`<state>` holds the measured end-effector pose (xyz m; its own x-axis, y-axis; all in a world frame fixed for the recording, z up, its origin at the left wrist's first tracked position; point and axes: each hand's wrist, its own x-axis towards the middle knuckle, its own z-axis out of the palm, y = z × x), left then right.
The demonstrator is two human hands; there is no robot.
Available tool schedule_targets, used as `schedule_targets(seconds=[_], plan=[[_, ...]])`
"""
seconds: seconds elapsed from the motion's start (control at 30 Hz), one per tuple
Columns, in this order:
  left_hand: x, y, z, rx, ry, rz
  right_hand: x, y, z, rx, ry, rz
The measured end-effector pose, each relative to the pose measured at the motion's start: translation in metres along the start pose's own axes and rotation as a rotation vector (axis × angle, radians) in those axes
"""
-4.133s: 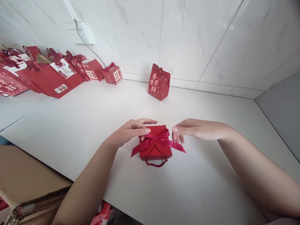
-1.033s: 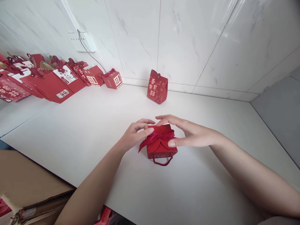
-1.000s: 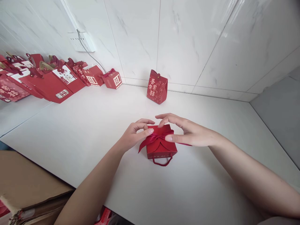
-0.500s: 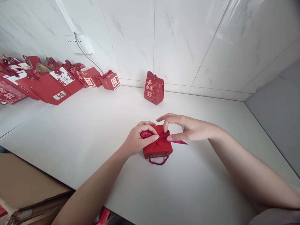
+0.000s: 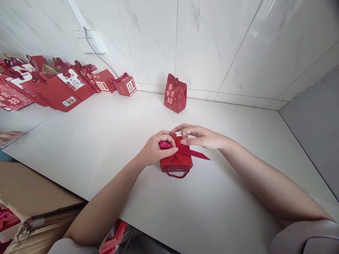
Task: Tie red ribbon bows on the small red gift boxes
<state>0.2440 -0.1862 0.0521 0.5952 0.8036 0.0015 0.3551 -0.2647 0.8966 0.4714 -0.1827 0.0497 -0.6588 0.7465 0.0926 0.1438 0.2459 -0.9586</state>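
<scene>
A small red gift box with a cord handle at its front stands on the white table. A red satin ribbon crosses its folded top, one tail trailing out to the right. My left hand is closed around the ribbon's left loop, thumb pressed over it. My right hand reaches in from the right and pinches the ribbon at the knot over the box's top.
A red pouch-style gift bag stands by the tiled wall behind the box. A row of several red gift boxes lines the wall at the left under a wall socket. A cardboard carton sits below the table's near left edge.
Both hands have closed in on the bow. My left hand gathered the left ribbon loop into its grip, and my right hand moved from beside the box to the knot.
</scene>
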Motion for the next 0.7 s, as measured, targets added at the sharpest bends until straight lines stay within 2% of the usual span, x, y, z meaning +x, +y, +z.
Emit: schedule_targets(seconds=[0.3,0.4,0.47,0.57,0.63,0.7], plan=[[0.001,-0.002,0.001,0.043,-0.019,-0.023,0.007,0.016,0.005,0.109,0.034,-0.017],[-0.002,0.0,0.0,0.042,-0.007,-0.014,0.005,0.014,0.009,0.137,0.05,-0.038],[-0.005,0.002,-0.005,0.005,-0.038,-0.013,0.001,0.007,0.008,0.142,0.06,-0.024],[-0.008,0.005,-0.02,-0.088,-0.088,-0.033,-0.01,-0.011,-0.002,-0.023,0.206,0.084],[-0.009,0.006,-0.031,-0.101,-0.058,-0.035,-0.019,-0.023,-0.012,-0.206,0.286,0.217],[-0.009,0.006,-0.039,-0.075,-0.033,-0.024,-0.027,-0.033,-0.019,-0.271,0.132,0.375]])
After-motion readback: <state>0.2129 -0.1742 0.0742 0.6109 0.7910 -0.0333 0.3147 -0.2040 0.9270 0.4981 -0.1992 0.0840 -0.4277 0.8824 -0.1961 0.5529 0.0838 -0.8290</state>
